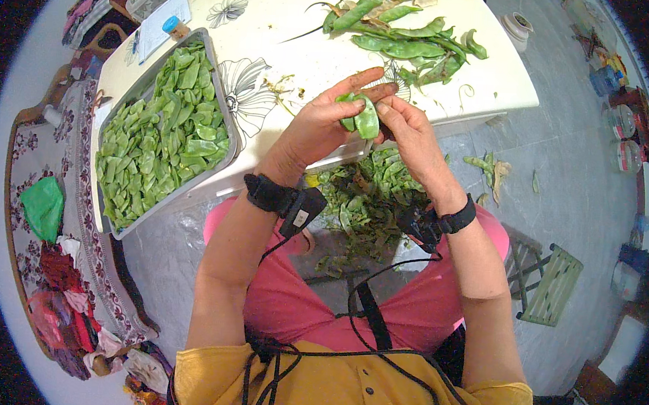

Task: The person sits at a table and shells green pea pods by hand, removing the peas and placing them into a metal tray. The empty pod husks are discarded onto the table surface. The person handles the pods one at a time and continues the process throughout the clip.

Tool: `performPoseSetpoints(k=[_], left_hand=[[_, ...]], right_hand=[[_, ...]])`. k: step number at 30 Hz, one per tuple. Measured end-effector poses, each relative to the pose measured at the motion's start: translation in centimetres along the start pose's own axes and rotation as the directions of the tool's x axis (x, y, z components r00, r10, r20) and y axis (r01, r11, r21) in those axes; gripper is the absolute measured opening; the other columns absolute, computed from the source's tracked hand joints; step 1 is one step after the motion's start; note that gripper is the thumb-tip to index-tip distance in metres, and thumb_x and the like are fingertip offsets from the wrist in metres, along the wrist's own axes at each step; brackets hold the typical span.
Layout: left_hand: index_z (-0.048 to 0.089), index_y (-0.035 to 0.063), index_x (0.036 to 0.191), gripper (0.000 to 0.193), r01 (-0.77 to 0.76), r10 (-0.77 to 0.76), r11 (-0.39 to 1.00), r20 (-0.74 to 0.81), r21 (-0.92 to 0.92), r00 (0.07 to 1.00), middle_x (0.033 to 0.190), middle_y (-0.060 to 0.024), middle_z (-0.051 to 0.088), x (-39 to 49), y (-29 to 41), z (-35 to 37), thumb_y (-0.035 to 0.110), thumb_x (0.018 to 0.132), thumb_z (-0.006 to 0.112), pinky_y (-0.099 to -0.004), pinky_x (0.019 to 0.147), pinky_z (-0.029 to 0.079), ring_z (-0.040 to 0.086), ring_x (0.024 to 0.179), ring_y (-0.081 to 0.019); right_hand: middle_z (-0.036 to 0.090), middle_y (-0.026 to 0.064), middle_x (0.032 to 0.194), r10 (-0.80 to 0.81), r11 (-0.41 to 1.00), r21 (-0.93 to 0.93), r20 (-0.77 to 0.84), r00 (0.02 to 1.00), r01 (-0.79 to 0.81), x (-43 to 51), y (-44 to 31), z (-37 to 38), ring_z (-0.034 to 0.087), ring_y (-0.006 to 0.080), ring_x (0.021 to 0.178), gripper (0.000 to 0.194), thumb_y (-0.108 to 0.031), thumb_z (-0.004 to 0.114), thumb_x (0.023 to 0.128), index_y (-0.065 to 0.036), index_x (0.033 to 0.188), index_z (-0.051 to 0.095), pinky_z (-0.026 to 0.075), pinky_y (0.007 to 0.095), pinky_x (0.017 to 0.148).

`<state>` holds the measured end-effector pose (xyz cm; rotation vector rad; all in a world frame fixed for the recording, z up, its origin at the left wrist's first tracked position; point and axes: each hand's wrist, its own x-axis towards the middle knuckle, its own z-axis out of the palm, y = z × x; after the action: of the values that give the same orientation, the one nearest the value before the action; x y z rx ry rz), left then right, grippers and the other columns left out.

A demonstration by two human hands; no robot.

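Note:
My left hand point(326, 114) holds flat green bean pod pieces point(368, 120) between thumb and fingers, above the table's near edge. At the right side of the pod, the thumb and fingertips of my right hand point(411, 131) pinch its edge; some of those fingers are hidden behind it. A grey tray point(235, 143) on the left of the table is filled with flat green pod pieces point(162, 139). Whole bean pods point(401, 44), some with brown withered bits, lie heaped on the tabletop beyond my hands.
The white flower-patterned table point(290, 13) ends just under my hands. Below it, green pods and trimmings point(363, 204) are piled between my knees. A folding stool point(551, 286) stands to the right. Cables point(353, 292) hang from my wrist straps. A blue-capped jar point(175, 27) stands behind the tray.

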<state>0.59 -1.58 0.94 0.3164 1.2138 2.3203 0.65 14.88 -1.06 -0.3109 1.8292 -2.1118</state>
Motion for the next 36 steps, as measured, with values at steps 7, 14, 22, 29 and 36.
performPoseSetpoints(k=[7,14,22,29,36], left_hand=[[0.031,0.0045,0.138,0.064,0.005,-0.002,0.994,-0.030,0.112,1.000,0.136,-0.0170,0.040,0.0,0.1,-0.1,0.024,0.083,0.057,-0.0364,0.097,0.041,0.045,0.121,-0.0263],[0.034,0.0031,0.136,0.061,0.000,-0.001,1.000,0.003,0.022,1.000,0.134,-0.0171,0.042,0.1,0.0,-0.1,0.024,0.084,0.058,-0.0390,0.099,0.039,0.044,0.121,-0.0270],[0.048,0.0013,0.119,0.031,-0.272,0.279,0.959,-0.463,0.082,0.841,0.104,-0.0130,0.055,-1.4,3.3,-4.3,0.019,0.094,0.045,-0.0319,0.078,0.049,0.054,0.087,-0.0197],[0.055,0.0030,0.106,0.039,-0.566,0.624,0.707,-0.751,0.424,0.217,0.096,-0.0070,0.054,-8.2,10.7,-11.3,0.034,0.097,0.035,-0.0260,0.067,0.037,0.041,0.075,-0.0135],[0.051,-0.0033,0.117,0.073,-0.443,0.557,0.782,-0.810,0.438,0.183,0.118,-0.0153,0.053,-13.5,12.9,-14.1,0.057,0.094,0.017,-0.0376,0.096,0.035,0.047,0.108,-0.0270]], right_hand=[[0.056,-0.0011,0.070,-0.042,0.988,-0.150,-0.038,0.998,0.036,-0.1,0.3,0.0,0.051,0.0072,0.062,0.024,-0.023,0.047,0.091,-0.003,0.087,0.058,0.042,0.0228,0.057],[0.057,0.0000,0.070,0.011,0.992,-0.128,-0.069,0.998,-0.020,0.0,0.4,-0.3,0.051,0.0077,0.060,0.021,-0.019,0.046,0.090,-0.002,0.087,0.059,0.042,0.0229,0.057],[0.056,0.0019,0.076,0.059,0.996,-0.054,-0.113,0.992,-0.065,-0.3,-0.7,-0.1,0.049,0.0091,0.065,0.023,-0.025,0.043,0.094,-0.006,0.088,0.054,0.041,0.0221,0.064],[0.057,0.0027,0.075,0.055,0.991,-0.115,-0.062,0.997,-0.062,-0.3,-0.1,0.2,0.051,0.0089,0.065,0.023,-0.022,0.043,0.095,-0.003,0.088,0.054,0.044,0.0223,0.061],[0.057,0.0033,0.075,0.041,0.987,-0.156,-0.036,0.998,-0.046,0.0,0.6,0.7,0.052,0.0092,0.065,0.022,-0.020,0.044,0.095,-0.002,0.089,0.054,0.044,0.0226,0.060]])
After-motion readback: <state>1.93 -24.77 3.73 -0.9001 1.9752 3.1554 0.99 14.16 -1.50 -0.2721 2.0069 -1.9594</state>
